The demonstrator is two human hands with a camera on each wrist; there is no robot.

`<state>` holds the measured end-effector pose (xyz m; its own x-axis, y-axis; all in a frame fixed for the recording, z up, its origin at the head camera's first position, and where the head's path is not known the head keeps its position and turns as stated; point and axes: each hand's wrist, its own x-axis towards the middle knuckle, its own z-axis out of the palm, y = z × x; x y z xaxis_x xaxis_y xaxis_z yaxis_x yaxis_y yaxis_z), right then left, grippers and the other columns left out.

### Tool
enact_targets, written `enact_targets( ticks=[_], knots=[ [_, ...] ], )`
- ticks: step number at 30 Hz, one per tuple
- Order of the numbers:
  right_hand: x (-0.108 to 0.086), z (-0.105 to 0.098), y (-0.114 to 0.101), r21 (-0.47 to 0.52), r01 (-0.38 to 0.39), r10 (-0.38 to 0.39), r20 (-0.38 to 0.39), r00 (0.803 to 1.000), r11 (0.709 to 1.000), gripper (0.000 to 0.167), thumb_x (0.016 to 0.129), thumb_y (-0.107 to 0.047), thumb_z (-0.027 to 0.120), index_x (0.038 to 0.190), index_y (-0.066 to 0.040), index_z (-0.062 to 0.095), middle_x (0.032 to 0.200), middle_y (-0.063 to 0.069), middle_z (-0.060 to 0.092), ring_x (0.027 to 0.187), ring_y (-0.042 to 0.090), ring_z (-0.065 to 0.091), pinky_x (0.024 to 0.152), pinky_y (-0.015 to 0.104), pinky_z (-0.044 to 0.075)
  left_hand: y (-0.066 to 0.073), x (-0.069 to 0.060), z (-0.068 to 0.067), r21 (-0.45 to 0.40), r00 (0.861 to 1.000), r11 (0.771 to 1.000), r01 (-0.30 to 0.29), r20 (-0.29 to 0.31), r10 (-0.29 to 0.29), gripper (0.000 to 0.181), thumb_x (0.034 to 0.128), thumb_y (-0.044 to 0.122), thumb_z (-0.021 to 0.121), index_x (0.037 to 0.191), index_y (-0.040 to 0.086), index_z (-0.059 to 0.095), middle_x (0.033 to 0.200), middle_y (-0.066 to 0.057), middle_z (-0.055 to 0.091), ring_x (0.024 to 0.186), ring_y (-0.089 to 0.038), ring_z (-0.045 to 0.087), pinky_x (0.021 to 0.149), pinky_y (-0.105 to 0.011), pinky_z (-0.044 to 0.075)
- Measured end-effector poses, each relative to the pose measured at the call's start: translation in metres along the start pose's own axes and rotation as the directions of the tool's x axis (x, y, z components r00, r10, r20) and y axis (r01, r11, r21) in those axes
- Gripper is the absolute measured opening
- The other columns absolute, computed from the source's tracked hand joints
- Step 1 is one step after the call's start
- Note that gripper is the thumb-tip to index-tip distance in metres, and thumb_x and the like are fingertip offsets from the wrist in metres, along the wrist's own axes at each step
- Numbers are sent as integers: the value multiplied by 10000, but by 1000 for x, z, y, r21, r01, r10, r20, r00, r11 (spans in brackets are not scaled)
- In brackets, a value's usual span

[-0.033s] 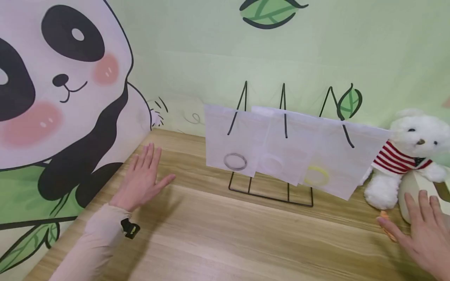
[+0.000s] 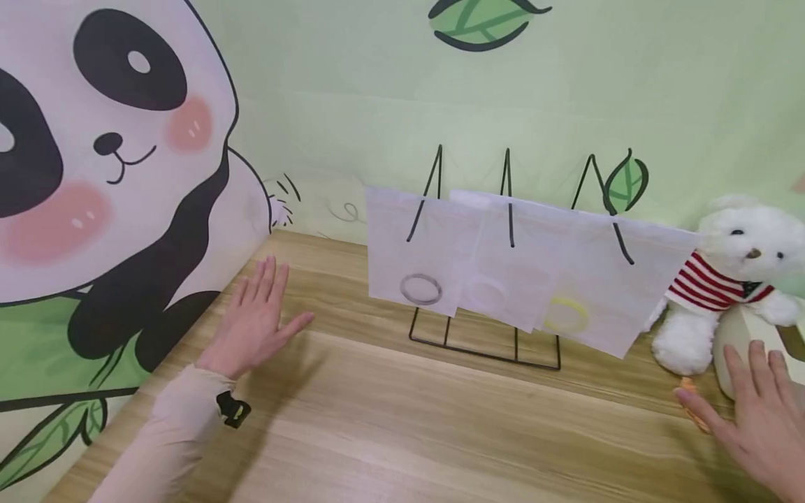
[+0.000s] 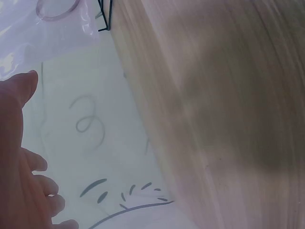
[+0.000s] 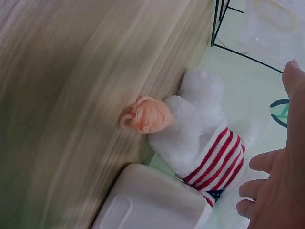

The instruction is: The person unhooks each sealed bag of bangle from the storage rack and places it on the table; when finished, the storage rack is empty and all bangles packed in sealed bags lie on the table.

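Note:
My left hand (image 2: 254, 321) hovers palm down over the left of the wooden table, fingers straight and thumb spread, holding nothing. On the right my right hand (image 2: 764, 412) is held the same way, nearest a white container (image 2: 745, 325) and a small orange yarn bundle (image 4: 150, 116). Between the hands, a black wire rack (image 2: 481, 353) carries three translucent bags. A grey ring shows in the left bag (image 2: 396, 244), a pale one in the middle bag (image 2: 528, 272), a yellow one in the right bag (image 2: 635, 300).
A white teddy bear (image 2: 682, 346) in a red-and-white striped top sits right of the rack, by the container. Behind the table (image 2: 402, 433) stands a light green wall with a printed panda (image 2: 207, 202) at the left and leaves.

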<state>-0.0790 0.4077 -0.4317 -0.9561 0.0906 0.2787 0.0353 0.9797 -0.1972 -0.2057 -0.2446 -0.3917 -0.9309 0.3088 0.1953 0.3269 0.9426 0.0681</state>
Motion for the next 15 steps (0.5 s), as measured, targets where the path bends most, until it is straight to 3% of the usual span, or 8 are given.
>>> enact_targets(
  ticks=[9,12,15],
  knots=[
    [2,-6,-10,-11,-58,59,55,997,998,1016,935,-617,479,1476,142,77,1501,406,-58,1400,491,-158,1064,661,-136,-2,-4,-1,-22,1000,1000,6,-16,-7,910,975,597,400,1517,-72,105,1584,-253,-32,1461,-380,-22,1146,-581,56],
    [0,-7,-15,-1,-73,73,46,996,997,999,938,-611,479,1488,118,75,1505,404,-30,1401,508,-120,1071,664,-117,-1,-3,-3,-116,999,993,32,-4,-33,908,977,584,413,1522,-63,80,1589,-234,-47,1465,-360,-33,1150,-570,45],
    [-3,-7,-23,2,-91,91,55,994,996,980,939,-604,490,1497,96,92,1506,401,18,1388,551,-38,1059,705,-55,4,0,-5,-266,997,961,71,-1,-74,889,985,552,432,1526,-52,69,1593,-227,-12,1466,-364,8,1154,-559,62]
  ],
)
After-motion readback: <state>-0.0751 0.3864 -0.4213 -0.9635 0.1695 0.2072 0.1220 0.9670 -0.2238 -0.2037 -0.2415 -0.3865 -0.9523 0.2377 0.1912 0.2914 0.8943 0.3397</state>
